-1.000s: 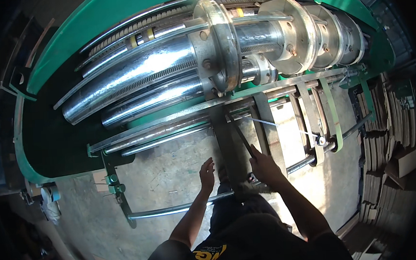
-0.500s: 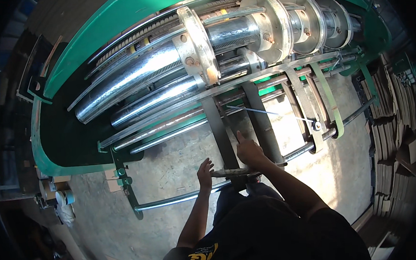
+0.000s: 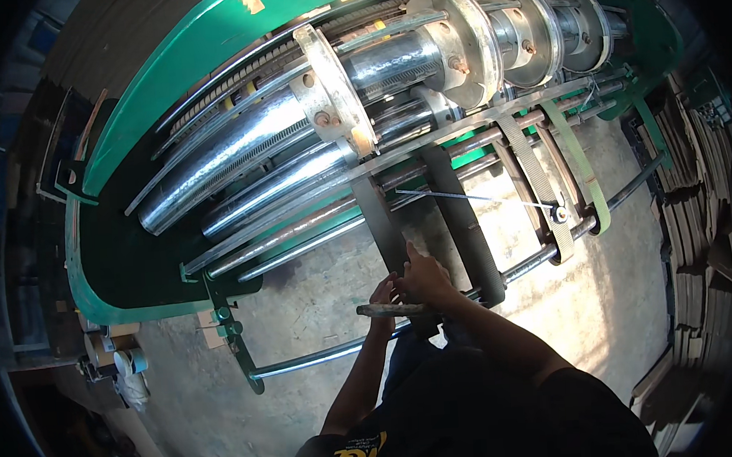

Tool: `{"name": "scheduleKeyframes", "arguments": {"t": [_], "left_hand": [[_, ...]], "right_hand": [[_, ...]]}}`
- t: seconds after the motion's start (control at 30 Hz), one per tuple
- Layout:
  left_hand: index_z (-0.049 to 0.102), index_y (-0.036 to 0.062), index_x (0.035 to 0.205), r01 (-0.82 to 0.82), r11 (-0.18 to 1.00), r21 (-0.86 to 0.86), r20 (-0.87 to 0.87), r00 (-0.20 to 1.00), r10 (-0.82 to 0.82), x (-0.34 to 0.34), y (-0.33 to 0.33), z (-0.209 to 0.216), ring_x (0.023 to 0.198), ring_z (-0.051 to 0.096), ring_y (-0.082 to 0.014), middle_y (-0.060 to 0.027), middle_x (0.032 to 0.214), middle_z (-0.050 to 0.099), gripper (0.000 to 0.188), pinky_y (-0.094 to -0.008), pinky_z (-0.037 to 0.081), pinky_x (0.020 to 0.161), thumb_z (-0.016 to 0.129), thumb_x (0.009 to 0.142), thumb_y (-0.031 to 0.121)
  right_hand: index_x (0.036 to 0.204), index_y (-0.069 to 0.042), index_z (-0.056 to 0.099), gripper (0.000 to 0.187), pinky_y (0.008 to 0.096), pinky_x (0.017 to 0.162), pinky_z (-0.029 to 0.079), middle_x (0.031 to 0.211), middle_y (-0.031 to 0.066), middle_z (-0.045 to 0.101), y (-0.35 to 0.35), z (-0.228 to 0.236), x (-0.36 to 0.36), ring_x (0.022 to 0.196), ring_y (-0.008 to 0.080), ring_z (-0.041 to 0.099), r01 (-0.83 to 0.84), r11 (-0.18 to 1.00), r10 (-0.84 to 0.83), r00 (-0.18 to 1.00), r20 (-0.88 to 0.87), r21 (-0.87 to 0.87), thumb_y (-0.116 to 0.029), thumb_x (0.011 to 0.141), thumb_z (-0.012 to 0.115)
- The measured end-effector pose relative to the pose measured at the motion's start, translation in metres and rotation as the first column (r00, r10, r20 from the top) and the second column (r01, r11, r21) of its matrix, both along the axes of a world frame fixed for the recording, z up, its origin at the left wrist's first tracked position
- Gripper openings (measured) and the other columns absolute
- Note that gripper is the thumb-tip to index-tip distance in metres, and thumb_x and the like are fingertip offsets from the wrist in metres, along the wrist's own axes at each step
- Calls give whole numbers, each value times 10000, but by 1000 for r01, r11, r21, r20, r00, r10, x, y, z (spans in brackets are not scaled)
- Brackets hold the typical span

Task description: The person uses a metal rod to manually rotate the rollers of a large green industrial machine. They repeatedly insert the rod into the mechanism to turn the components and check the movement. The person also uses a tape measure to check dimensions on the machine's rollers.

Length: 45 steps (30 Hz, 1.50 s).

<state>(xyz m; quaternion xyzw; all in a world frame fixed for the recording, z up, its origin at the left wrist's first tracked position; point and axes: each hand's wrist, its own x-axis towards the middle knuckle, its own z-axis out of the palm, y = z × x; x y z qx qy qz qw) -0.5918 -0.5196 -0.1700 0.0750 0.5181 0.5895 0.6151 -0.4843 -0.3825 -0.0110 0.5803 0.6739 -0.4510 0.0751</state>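
Observation:
My right hand (image 3: 423,278) lies against a wide dark belt (image 3: 383,236), its index finger stretched up along it. Its other fingers are mostly hidden. Close beside it, my left hand (image 3: 381,295) has its fingers apart, with the tips by the right hand and the belt's left edge. A worn grey rod (image 3: 388,310) runs crosswise at my left wrist and disappears towards my right forearm; which hand supports it, if either, I cannot tell. The belt comes down from the machine's bars and passes round the near chrome bar (image 3: 315,359) in front of me.
A green machine (image 3: 163,65) holds shiny rollers (image 3: 227,149) with large metal discs (image 3: 530,34). Beside my hands hangs a second dark belt (image 3: 464,231); further right are a ribbed strap (image 3: 539,184) and a green strap (image 3: 576,165). Stacked cardboard (image 3: 688,217) stands at right.
My left hand has moved right towards the belt, and my right hand left and slightly down, so they now nearly meet. The grey rod has shifted left. The view has shifted slightly.

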Motion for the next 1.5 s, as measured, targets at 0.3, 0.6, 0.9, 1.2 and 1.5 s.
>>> {"name": "scheduleKeyframes", "arguments": {"t": [0.3,0.6,0.9,1.2,1.5], "left_hand": [[488,68,1439,89,994,58,230,968,-100,-3,40,43,1205,576,-179,-51,1303,616,474,-368,429,1031,474,1049,337],[513,30,1336,46,995,84,390,918,-75,-11,97,27,1130,611,-259,-148,1233,610,402,-404,514,972,407,1078,319],[538,46,1334,65,995,73,424,901,-91,-15,114,40,1163,596,-249,-113,1252,629,386,-410,479,1020,426,1071,306],[503,91,1409,210,964,163,373,892,-257,-47,93,39,1093,625,-220,-65,1100,662,458,-420,443,1010,407,1067,380],[394,110,1524,298,955,-2,425,864,-269,-53,-32,88,1395,418,-291,-110,1556,398,643,-481,275,1196,360,1040,533]], "right_hand": [[1488,-8,401,607,481,1014,471,1226,332,617,15,-27,-13,1149,463,614,171,985,-163,957,-242,13,-228,944,554],[1535,-27,309,673,537,983,482,1231,303,624,9,-3,-14,1138,468,619,51,997,-57,994,-94,-64,-265,943,520],[1565,-77,253,688,528,903,522,1139,283,655,31,10,-30,1081,423,655,-219,976,216,963,161,2,-274,959,512],[1548,-106,271,588,370,497,468,793,112,582,33,-89,-26,545,205,557,260,599,-775,428,-465,-758,-251,1014,472],[1468,-217,323,452,293,407,365,657,46,503,17,-48,-26,448,157,450,167,139,-983,142,-116,-976,-334,1041,413]]}}
